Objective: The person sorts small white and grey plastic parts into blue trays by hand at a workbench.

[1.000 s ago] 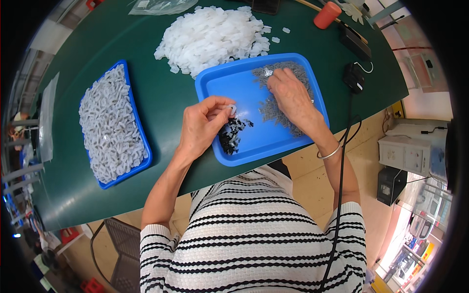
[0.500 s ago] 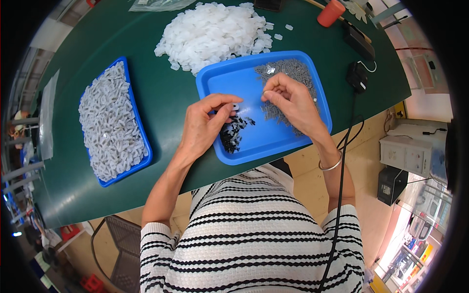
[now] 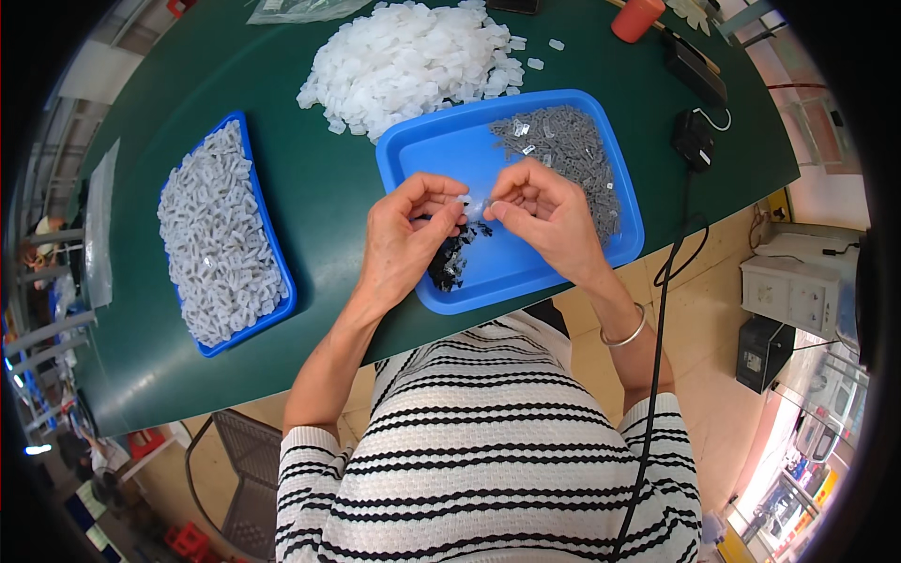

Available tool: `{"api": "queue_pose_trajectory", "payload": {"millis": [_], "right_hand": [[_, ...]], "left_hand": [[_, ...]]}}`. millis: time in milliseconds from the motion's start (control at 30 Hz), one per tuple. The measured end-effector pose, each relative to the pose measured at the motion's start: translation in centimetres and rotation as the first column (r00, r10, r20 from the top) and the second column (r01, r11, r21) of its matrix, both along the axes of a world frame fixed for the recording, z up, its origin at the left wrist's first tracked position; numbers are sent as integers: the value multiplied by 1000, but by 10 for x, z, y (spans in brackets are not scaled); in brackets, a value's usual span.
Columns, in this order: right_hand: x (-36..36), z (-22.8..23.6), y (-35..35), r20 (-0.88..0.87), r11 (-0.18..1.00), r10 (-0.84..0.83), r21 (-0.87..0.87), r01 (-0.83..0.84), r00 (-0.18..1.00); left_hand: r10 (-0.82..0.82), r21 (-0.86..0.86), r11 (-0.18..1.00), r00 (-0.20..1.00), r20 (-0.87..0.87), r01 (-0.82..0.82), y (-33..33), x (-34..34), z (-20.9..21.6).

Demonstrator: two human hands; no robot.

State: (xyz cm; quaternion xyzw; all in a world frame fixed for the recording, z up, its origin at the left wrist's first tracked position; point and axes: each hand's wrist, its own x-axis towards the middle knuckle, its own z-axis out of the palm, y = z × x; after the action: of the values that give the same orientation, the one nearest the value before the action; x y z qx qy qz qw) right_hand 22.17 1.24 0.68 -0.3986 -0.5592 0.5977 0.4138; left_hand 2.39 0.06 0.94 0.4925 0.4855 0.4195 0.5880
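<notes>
Green tabletop lies beneath two blue trays, one in the middle and one at the left. Over the middle tray, two bare hands come close together: the left hand pinches one small pale piece between thumb and fingertips, while the right hand, with one bracelet at its wrist, has thumb and fingertips drawn together; whether they grasp anything is too small to tell. Inside that tray are two piles, too many pieces to count: grey pieces along the right, three shiny bits among them, and black bits at the near left, partly hidden by the left hand. One heap of pale grey parts fills the left tray. Beyond the middle tray sits one white heap, with two loose white pieces to its right; one red cylinder lies at the far right.
</notes>
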Motion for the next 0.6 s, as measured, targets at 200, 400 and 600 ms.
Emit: {"api": "queue_pose_trajectory", "payload": {"millis": [200, 400, 600], "right_hand": [[1, 0, -5, -114, 996, 10, -89, -20, 993], [-5, -4, -7, -191, 981, -37, -192, 0, 981], [-15, -12, -7, -189, 985, -54, -173, 21, 980]], "left_hand": [[-6, -18, 1000, 1000, -9, 6, 0, 1, -1], [50, 18, 999, 999, 0, -50, -2, 4, -5], [50, -10, 999, 999, 8, -50, -4, 2, -4]]}}
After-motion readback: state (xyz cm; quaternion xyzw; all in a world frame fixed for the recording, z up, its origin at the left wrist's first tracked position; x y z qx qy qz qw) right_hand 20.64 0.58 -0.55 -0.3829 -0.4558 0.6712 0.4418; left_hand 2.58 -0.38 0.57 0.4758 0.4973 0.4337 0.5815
